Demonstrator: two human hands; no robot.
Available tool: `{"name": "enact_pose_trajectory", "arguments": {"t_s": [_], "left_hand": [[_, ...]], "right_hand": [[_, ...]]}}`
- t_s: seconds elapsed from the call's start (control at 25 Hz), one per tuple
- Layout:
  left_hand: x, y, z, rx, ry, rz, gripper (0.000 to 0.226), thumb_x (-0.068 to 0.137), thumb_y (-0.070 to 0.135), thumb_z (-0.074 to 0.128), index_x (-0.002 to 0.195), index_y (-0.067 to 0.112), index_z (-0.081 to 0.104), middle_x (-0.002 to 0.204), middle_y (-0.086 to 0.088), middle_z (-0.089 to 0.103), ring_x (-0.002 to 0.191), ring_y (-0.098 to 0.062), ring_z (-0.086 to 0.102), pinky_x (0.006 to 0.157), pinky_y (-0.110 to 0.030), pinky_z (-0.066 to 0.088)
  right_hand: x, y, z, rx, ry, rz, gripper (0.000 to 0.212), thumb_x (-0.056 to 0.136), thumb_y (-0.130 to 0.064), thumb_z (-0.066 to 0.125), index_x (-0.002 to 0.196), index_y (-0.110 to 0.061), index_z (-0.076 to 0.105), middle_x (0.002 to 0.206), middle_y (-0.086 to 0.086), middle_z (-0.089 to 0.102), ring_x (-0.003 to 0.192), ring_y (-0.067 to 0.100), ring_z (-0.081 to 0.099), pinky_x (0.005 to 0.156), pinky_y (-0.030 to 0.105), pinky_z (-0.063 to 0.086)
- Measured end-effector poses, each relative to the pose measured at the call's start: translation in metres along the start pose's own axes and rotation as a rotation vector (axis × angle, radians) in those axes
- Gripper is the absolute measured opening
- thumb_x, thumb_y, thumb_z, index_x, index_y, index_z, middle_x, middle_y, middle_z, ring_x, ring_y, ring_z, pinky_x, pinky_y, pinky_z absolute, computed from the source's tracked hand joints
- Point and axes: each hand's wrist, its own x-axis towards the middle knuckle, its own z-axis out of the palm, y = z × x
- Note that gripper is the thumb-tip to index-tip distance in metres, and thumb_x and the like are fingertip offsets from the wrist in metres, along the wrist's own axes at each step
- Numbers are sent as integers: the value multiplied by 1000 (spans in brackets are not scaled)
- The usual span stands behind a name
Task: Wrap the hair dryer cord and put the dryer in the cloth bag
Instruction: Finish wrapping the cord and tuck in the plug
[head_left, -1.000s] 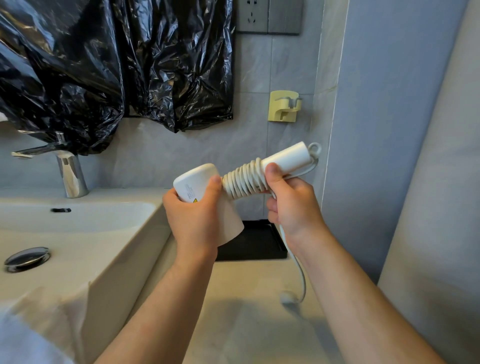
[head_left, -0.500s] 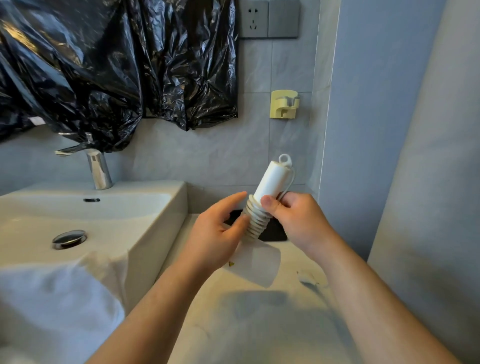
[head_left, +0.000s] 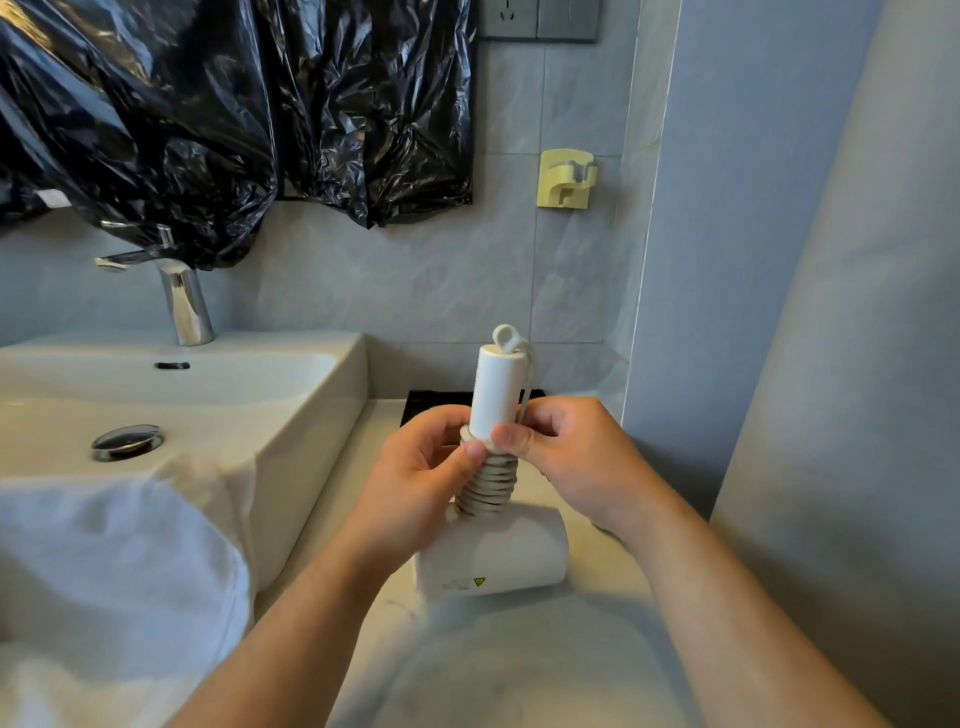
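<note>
Left hand (head_left: 421, 473): fingers curled, thumb tip pinching the cord (head_left: 488, 486) coils.
Right hand (head_left: 569, 457): thumb on the top coil, fingers curled behind.
Arms: left forearm (head_left: 291, 623) and right forearm (head_left: 727, 613) bare, converging.

grey tiled wall (head_left: 415, 291), black plastic sheet (head_left: 234, 104) hung over it, white sink (head_left: 291, 415) left, chrome faucet (head_left: 184, 301), pale countertop (head_left: 519, 665).

Counter (head_left: 519, 670): pale, marble-look top, set into a tiled corner.
- Left: white basin (head_left: 301, 467), standing on the top.
- Far, against the wall: black tray (head_left: 423, 408).
- Centre: white hair dryer (head_left: 498, 564), head down on the top, handle upright.
</note>
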Motion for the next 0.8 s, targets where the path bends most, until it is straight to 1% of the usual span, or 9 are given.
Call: {"name": "enact_pose_trajectory", "arguments": {"t_s": [0.08, 0.2, 0.28, 0.36, 0.52, 0.6, 0.68, 0.76, 0.8], "left_hand": [[-3, -4, -1, -17, 13, 1, 27, 83, 17, 62, 107, 8, 65, 94, -3, 74, 86, -14, 71, 73, -27, 55], [-6, -5, 2, -54, 23, 2, 29, 81, 16, 63, 108, 4, 62, 94, -4, 72, 84, -13, 70, 72, -26, 54], [-7, -7, 5, -72, 32, 2, 35, 80, 22, 66, 110, 3, 61, 97, -8, 70, 87, -17, 69, 74, -31, 54], [-8, -10, 9, -72, 45, 9, 43, 77, 34, 65, 110, 8, 60, 101, -10, 69, 90, -22, 67, 77, -39, 53], [-10, -14, 15, -13, 94, 29, 40, 77, 43, 58, 109, 19, 61, 101, -13, 69, 94, -38, 65, 80, -54, 52], [-11, -15, 17, 49, 73, 60, 40, 82, 45, 54, 111, 19, 62, 101, -11, 69, 94, -36, 65, 80, -52, 53], [-12, -13, 19, 85, 60, 81, 39, 84, 46, 52, 110, 18, 63, 98, -9, 69, 92, -33, 65, 77, -46, 54], [-14, -8, 20, 85, 80, 84, 35, 85, 45, 52, 105, 21, 66, 94, -4, 70, 89, -28, 66, 73, -36, 55], [-13, -7, 20, 86, 90, 82, 32, 85, 45, 52, 103, 23, 67, 91, -2, 70, 87, -28, 67, 72, -34, 55]], "right_hand": [[-3, -2, 2, 11, -16, -10, 14, 90, -13, 65, 78, -19, 69, 45, -23, 59, 48, -9, 55, 51, 4, 37], [-6, -5, 2, 25, -7, -9, 9, 91, -11, 63, 84, -11, 69, 39, -22, 54, 41, -7, 51, 47, 3, 35], [-8, -5, 2, 27, -26, 10, 9, 92, -10, 61, 89, -8, 69, 39, -21, 53, 41, -7, 51, 46, 4, 35], [-10, -5, 1, -10, -22, 37, 10, 92, -13, 61, 91, -10, 70, 43, -21, 56, 43, -6, 52, 46, 5, 35], [-10, 0, -14, -174, 70, 170, 7, 89, -22, 66, 92, -23, 72, 73, -11, 70, 54, 2, 54, 49, 14, 41], [-11, -5, -23, -300, 37, 226, 6, 88, -25, 66, 88, -25, 71, 75, -6, 70, 55, 6, 54, 50, 20, 43], [-12, -17, -29, -438, -30, 247, 9, 88, -28, 65, 84, -22, 71, 74, 0, 70, 55, 10, 53, 51, 25, 45], [-13, -30, -32, -646, -108, 220, 16, 87, -28, 65, 81, -15, 71, 66, 1, 65, 54, 13, 50, 53, 26, 44], [-13, -37, -32, -779, -153, 179, 19, 86, -27, 63, 79, -11, 70, 61, 0, 60, 54, 16, 49, 54, 28, 43]]}}
